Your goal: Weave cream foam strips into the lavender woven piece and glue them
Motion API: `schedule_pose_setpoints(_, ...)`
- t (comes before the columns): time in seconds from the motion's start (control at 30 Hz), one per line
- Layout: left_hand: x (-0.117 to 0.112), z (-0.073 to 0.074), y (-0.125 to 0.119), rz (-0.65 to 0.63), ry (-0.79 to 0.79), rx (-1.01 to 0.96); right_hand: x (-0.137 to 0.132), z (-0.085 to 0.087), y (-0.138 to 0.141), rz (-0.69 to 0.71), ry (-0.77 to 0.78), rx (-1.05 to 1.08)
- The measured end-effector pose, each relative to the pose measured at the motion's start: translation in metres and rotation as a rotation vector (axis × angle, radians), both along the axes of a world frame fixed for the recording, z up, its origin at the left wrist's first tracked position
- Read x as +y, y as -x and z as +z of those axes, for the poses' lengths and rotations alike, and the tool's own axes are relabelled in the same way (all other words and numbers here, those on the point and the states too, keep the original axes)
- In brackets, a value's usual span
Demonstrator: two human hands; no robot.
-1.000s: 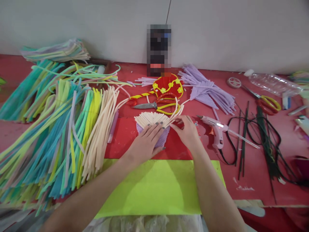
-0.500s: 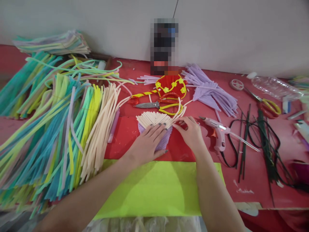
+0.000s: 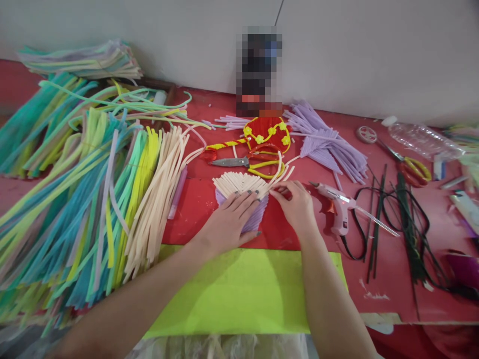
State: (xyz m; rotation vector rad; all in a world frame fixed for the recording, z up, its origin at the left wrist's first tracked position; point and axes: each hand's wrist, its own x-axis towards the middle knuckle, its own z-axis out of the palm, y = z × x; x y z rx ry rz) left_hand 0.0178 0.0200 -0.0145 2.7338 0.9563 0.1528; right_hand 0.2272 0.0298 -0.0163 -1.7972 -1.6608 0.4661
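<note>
A small woven piece (image 3: 239,185), cream strips on top and lilac strips below, lies on the red table (image 3: 389,259). My left hand (image 3: 229,220) lies flat on it, fingers stretched out and pressing it down. My right hand (image 3: 295,205) is at the piece's right edge, its fingertips pinched on a cream strip (image 3: 277,180) that sticks out toward the back. A lime green sheet (image 3: 239,291) lies under my forearms.
A big heap of coloured foam strips (image 3: 82,199) fills the left side. Behind the piece lie yellow-handled scissors (image 3: 243,162), a red and yellow ornament (image 3: 267,133) and lilac strips (image 3: 325,144). A pink glue gun (image 3: 339,207), black cord, dark wires, second scissors (image 3: 411,164) and a plastic bottle (image 3: 422,139) are on the right.
The hands stay on the woven piece; the right fingertips have shifted slightly along the cream strip. The view has drifted a little to the left and down.
</note>
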Motion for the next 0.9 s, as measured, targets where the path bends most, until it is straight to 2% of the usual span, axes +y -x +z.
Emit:
schedule_pose_setpoints(0.33,0.0010,0.0036,0.0006,-0.009,0.021,-0.007,-0.0005,0.0008,0.0008,0.005,-0.002,0.002)
schedule_pose_setpoints(0.73,0.0007,0.0003,-0.0007,0.001,0.008,-0.027,-0.0016,0.0023,0.0012,0.008,-0.007,0.012)
schedule_pose_setpoints(0.9,0.0012,0.0001,0.0027,-0.013,0.034,-0.153,-0.0015,0.0021,-0.0017,-0.035,-0.001,0.158)
